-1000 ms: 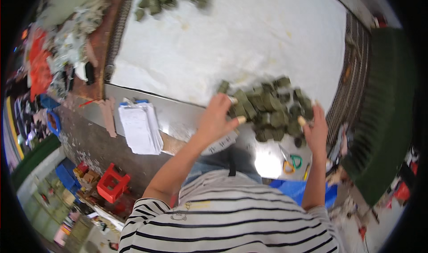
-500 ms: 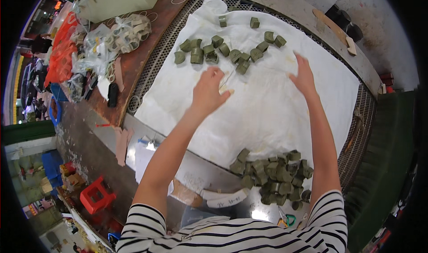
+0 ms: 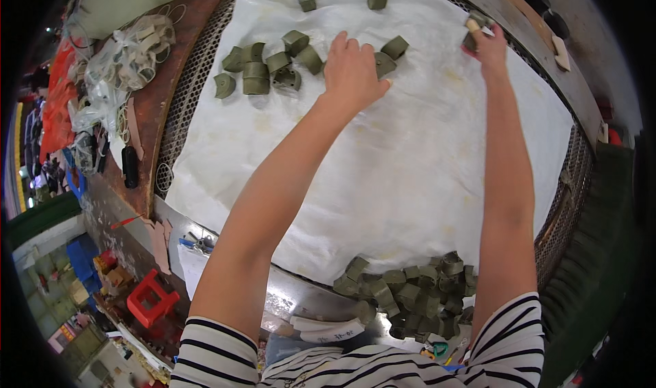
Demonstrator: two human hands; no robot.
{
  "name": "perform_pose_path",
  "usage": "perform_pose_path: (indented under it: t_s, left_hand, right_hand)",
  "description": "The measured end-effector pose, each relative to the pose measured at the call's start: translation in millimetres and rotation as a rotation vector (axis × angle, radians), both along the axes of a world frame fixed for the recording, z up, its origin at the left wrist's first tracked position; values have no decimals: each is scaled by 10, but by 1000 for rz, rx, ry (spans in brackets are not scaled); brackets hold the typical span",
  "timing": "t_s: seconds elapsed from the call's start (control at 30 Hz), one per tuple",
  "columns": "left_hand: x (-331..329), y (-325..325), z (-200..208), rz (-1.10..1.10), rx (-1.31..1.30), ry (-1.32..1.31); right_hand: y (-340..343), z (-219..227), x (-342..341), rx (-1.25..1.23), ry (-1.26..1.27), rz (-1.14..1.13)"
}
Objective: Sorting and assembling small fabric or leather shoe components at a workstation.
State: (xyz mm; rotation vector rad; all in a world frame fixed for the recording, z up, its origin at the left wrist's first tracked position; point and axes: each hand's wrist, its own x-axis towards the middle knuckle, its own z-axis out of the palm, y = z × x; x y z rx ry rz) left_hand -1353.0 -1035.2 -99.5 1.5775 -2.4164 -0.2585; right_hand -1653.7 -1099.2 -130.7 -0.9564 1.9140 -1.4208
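Observation:
Short olive-green curved pieces, like cut tube sections, lie on a white cloth (image 3: 396, 162). My left hand (image 3: 352, 73) reaches over the far group, back upward, fingers spread and thumb apart. It covers some pieces; whether it touches them is hidden. Left of it is a cluster with a curved green piece (image 3: 256, 78); at its right is another green piece (image 3: 395, 47). At the cloth's far right, my right hand (image 3: 490, 46) is closed on green curved pieces (image 3: 471, 41), partly hidden by the fingers. A heap of such pieces (image 3: 410, 296) lies near my body.
The cloth covers a perforated metal mesh (image 3: 179, 131). On the left, a brown board (image 3: 154, 121) bears clear plastic bags (image 3: 130, 67) of pieces and a red bag (image 3: 58, 108). A wooden strip (image 3: 523, 8) lies at the far right. Scissors (image 3: 434, 350) lie near my body.
My view has shifted. My left hand has moved forward over the far pieces. My right hand has gone farther out to the right and now holds green curved pieces.

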Motion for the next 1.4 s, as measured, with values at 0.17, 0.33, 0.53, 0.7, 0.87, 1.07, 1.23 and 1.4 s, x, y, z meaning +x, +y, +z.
perform_pose_path:
  t_s: [0.17, 0.33, 0.53, 0.7, 0.87, 1.07, 1.23, 1.4]
  left_hand:
    - [42, -106, -42, 7, -35, -88]
    - [-487, -105, 549, -111, -74, 9]
    - [-284, 767, 1314, -467, 271, 210]
    - [-88, 2622, 1466, -608, 903, 649]
    - [-78, 3597, 1207, -570, 658, 405]
    - [529, 3260, 1249, -393, 594, 549]
    - [1614, 1679, 607, 41, 145, 194]
    - [2030, 741, 374, 289, 85, 151]
  right_hand:
    - [875, 466, -2, 91, -116, 279]
    - [2514, 912, -386, 260, -89, 187]
    - [4510, 1342, -499, 422, -6, 21]
    - [5744, 1838, 18, 560, 389, 103]
    - [6238, 1335, 430, 749, 622, 250]
    - [5391, 1516, 279, 700, 604, 238]
    - [3243, 1197, 1459, 38, 402, 479]
    - [1578, 658, 2546, 321, 687, 431]
